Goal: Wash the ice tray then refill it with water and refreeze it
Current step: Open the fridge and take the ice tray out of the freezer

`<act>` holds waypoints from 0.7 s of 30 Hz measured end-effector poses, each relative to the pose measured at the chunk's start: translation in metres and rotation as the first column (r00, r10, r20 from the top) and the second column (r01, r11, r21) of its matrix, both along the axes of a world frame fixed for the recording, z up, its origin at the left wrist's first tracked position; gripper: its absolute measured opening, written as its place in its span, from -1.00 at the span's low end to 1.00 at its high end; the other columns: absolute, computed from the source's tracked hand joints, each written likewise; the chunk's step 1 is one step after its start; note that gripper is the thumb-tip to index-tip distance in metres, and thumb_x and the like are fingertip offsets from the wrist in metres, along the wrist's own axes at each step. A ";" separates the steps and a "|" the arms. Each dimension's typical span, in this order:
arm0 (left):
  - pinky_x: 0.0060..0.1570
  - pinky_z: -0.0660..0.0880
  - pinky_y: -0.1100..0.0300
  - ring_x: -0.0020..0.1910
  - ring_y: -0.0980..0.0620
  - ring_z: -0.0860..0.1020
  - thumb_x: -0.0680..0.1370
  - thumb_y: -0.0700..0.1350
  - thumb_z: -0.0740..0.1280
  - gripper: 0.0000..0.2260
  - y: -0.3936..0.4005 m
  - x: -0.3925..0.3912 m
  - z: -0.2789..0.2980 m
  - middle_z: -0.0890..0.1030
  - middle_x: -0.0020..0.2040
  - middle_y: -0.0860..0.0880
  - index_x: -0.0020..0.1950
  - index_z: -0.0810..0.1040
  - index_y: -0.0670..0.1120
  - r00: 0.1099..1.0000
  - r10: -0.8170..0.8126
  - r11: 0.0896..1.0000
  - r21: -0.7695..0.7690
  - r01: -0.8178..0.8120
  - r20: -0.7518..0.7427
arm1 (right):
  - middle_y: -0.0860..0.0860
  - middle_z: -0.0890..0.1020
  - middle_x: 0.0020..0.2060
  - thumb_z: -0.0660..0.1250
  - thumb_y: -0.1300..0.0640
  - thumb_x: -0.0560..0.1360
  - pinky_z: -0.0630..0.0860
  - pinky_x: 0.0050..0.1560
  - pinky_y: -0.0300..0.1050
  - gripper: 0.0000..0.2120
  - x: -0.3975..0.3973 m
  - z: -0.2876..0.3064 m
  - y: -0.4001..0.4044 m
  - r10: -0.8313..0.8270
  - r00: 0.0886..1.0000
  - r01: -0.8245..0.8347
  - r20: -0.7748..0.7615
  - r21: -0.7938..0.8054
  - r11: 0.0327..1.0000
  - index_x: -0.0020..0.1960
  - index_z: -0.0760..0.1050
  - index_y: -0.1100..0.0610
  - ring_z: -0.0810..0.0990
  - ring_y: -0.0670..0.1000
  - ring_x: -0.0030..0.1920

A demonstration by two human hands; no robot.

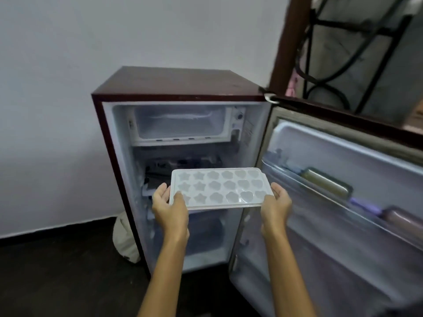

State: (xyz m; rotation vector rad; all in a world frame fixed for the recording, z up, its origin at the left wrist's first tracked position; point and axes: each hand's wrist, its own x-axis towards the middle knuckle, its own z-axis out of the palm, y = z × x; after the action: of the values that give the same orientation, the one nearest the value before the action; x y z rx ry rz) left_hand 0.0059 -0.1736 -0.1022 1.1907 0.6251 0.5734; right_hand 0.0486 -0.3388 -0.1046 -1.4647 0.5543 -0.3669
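we hold the pale translucent plastic ice tray with star and heart moulds [220, 188] level between both hands, in front of the open dark red mini fridge [174, 88]. our left hand [168, 202] grasps the tray's left short edge, thumb on top near the front corner and fingers underneath; our right hand [277, 200] grasps the right short edge, curled round the rim. the tray sits well below the small white freezer compartment [183, 122] at the top of the cabinet, in front of the shelves beneath it.

we cannot say for certain whether the moulds hold water, though a sheen on the front heart cells suggests they may. if so, the main risk we see is a spill: any tilt as we lift toward the freezer would send water over the rim, onto the shelves or the dark floor [57, 271]. the freezer mouth looks not much wider than the tray, so we judge its corners could catch on the frame and jolt the water out. our grip is only at the edges, so a soft tray could sag or twist. the open fridge door with bottles in its rack [332, 186] stands just beside our right arm, and we could knock it.
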 end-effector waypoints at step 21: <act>-0.10 0.53 0.33 0.04 0.06 0.59 0.56 -0.27 0.28 -0.73 -0.254 -0.127 0.004 0.60 0.10 -0.03 0.25 0.51 -0.15 0.749 -0.662 0.746 -0.068 0.663 0.037 | 0.04 0.67 0.00 0.18 0.30 0.48 0.61 0.00 -0.05 -0.71 -0.266 -0.001 -0.218 -0.855 0.510 0.828 0.097 0.213 0.519 0.11 0.58 0.14 0.64 0.03 0.02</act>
State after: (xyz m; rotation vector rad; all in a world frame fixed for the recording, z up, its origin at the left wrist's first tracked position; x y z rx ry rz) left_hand -0.1216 -0.4274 -0.0983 1.2370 0.1711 -0.0588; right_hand -0.2177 -0.5564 -0.1056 -0.8931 1.1148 -1.2206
